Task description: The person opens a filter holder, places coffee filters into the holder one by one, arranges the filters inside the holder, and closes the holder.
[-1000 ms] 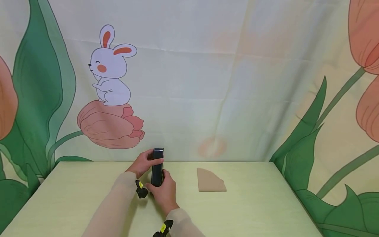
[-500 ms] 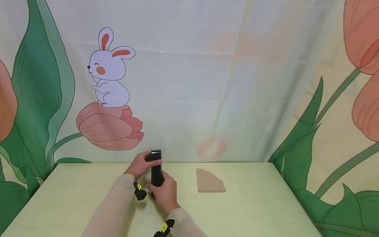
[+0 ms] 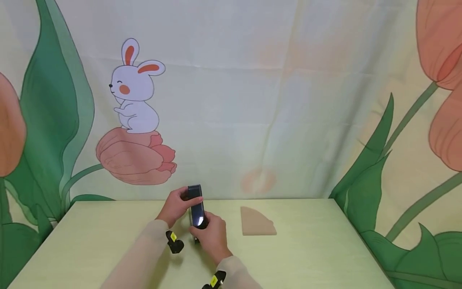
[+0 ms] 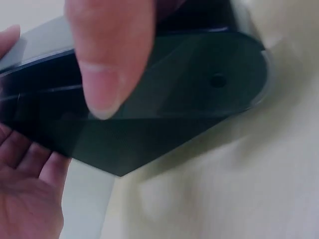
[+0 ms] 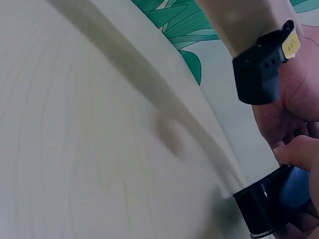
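from the head view, i see the left hand (image 3: 178, 206) grasping the upper part of a slim black object (image 3: 196, 211), its thumb lying across the face turned toward me. the right hand (image 3: 213, 235) grasps the same object near the lower end, thumb on the near side. so both hands are occupied with one thing, the left farther from me and the right nearer. the object stands long and narrow between them, leaning slightly, its top overlapping the backdrop (image 3: 223, 104) in my line of sight. a bright glint sits on its glossy face just above the right thumb. i cannot tell whether its lower end touches the worktop (image 3: 296, 257).

the left wrist view gives me the thumb close up, pressed on a dark surface with a rounded end and a small round mark near that end. the right wrist view catches a dark, rimmed end of the object by the fingers, partly cut off by the picture's edge.

to the right of the hands, well apart from them, a tan quarter-round piece (image 3: 257, 222) lies flat on the worktop. each wrist carries a small black camera (image 3: 175, 241) with a yellow label, beside pale sleeves (image 3: 138, 251).
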A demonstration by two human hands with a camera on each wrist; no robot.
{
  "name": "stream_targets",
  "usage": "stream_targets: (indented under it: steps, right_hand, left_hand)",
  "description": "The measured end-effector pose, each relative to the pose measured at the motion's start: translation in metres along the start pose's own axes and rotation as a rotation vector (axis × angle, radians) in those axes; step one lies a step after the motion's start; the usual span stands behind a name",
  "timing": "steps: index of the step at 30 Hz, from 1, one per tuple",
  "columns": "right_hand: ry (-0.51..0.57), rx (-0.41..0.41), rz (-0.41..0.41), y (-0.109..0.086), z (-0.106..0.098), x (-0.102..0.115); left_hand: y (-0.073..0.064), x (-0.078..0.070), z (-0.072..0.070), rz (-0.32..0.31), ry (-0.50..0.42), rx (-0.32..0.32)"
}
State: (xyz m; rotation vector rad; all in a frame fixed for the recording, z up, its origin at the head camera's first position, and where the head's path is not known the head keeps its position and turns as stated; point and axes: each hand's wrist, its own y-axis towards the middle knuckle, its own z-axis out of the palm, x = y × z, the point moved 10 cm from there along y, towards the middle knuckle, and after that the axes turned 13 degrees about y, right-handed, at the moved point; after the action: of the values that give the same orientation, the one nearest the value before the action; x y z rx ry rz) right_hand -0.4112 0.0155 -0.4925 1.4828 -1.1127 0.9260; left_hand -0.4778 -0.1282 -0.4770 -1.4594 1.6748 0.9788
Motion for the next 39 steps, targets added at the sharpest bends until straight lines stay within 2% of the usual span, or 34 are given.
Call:
stream_targets:
  steps: [5,13,21,27,30,33,39]
  right_hand:
    - [-0.029,0.014,0.003,-0.006,-0.013,0.004]
    - [-0.058,0.069,-0.001,-0.015,-0.029,0.018]
    - [-0.028,0.124,0.016,-0.025,-0.042,0.017]
    - [-0.027,0.171,0.029,-0.032,-0.05,0.013]
    - [-0.018,0.2,0.033,-0.036,-0.054,0.012]
    - [0.018,0.237,0.035,-0.038,-0.059,0.011]
    - [0.073,0.353,0.052,-0.043,-0.066,0.014]
  left_hand:
    - [-0.012,-0.009,0.006,-0.006,0.021,-0.024]
    - [-0.036,-0.024,0.008,-0.044,0.075,-0.062]
    - [-0.065,-0.041,0.007,-0.062,0.123,-0.113]
    - [-0.092,-0.044,0.009,-0.085,0.11,-0.134]
    - [-0.104,-0.046,0.01,-0.064,0.091,-0.14]
    - [-0.111,-0.048,0.012,-0.015,0.072,-0.123]
    - [-0.119,-0.041,0.019,0.097,0.118,-0.006]
